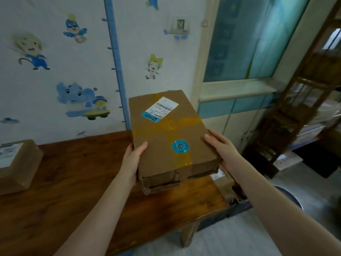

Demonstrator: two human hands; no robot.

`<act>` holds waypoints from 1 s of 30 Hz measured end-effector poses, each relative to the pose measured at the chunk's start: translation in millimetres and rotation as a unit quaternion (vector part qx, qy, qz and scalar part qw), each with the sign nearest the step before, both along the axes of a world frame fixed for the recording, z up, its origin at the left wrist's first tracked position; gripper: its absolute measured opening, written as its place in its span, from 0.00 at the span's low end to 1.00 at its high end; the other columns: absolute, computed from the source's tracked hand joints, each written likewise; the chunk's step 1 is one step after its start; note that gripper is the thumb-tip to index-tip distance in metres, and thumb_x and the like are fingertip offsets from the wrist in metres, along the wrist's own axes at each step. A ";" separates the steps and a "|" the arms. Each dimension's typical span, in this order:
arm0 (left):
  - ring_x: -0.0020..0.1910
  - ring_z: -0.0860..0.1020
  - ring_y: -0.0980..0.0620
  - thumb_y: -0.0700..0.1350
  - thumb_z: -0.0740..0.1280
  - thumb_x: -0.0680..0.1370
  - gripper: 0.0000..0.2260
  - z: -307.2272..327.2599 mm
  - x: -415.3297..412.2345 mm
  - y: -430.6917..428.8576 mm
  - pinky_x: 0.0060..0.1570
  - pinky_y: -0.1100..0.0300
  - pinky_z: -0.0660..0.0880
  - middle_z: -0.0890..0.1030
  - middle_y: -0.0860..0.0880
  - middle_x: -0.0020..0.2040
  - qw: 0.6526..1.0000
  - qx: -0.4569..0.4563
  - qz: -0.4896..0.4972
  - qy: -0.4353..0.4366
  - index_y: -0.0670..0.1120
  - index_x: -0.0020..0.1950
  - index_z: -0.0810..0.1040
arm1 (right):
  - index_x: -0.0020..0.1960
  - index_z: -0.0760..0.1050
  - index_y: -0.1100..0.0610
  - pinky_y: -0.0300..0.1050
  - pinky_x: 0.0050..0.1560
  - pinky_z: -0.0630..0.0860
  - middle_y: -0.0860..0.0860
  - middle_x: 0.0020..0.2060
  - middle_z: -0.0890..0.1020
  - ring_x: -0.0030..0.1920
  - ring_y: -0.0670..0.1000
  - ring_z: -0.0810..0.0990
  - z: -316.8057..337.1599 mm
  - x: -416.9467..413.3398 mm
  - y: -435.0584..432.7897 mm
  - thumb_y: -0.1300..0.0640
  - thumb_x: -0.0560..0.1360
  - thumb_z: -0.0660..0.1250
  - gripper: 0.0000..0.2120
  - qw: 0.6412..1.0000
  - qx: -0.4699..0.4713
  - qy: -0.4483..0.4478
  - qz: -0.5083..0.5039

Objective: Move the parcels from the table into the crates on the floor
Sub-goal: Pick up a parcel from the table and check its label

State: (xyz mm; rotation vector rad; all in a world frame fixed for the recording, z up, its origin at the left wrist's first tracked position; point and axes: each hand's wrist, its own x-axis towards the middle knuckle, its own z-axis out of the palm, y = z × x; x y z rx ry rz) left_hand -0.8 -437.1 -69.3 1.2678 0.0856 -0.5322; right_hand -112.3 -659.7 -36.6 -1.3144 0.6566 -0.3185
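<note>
The parcel (166, 137), a flat brown cardboard box, is held in 2 hands over the right end of the desk (73, 182), its long axis running away from the person. Whether its near lower edge touches the wood I cannot tell. Yellowish tape crosses its top, a white shipping label (162, 107) with a barcode sits toward the far end, and a round teal sticker (180, 146) sits nearer the person.

The left hand (132, 161) grips the parcel's left side near the near corner. Its thumb lies on top and the other fingers pass under the edge, out of sight. The right hand (223, 150) grips the right side the same way, thumb on top, fingers wrapped below.

A 2nd parcel (16, 163) with a white label rests on the far left of the desk, well apart from the hands. A 3rd parcel (224, 183) shows just past the desk's right end, lower down and partly hidden by the held one; what it sits in is unclear.

Behind the desk is a wall (55, 111) with blue cartoon stickers. To the right are a window (249, 43) and a dark wooden shelf (295, 108), with pale floor (230, 242) below.
</note>
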 end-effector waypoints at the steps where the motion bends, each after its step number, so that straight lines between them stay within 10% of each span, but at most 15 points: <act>1: 0.52 0.80 0.45 0.48 0.68 0.76 0.23 -0.1 -2.3 -10.4 0.42 0.53 0.78 0.79 0.45 0.58 1.000 0.000 -0.003 -0.003 0.45 0.69 0.68 | 0.70 0.68 0.50 0.47 0.47 0.79 0.49 0.54 0.78 0.52 0.53 0.79 -1.4 -3.3 -10.6 0.54 0.74 0.69 0.25 1.000 -0.001 0.004 -0.001; 30: 0.47 0.82 0.46 0.47 0.67 0.77 0.20 -90.9 36.0 -516.6 0.30 0.58 0.79 0.81 0.43 0.56 0.994 0.025 -0.074 0.079 0.47 0.68 0.70 | 0.70 0.68 0.49 0.39 0.39 0.75 0.47 0.53 0.77 0.48 0.47 0.78 -88.6 3.1 -495.3 0.53 0.76 0.67 0.23 0.990 0.019 0.108 -0.093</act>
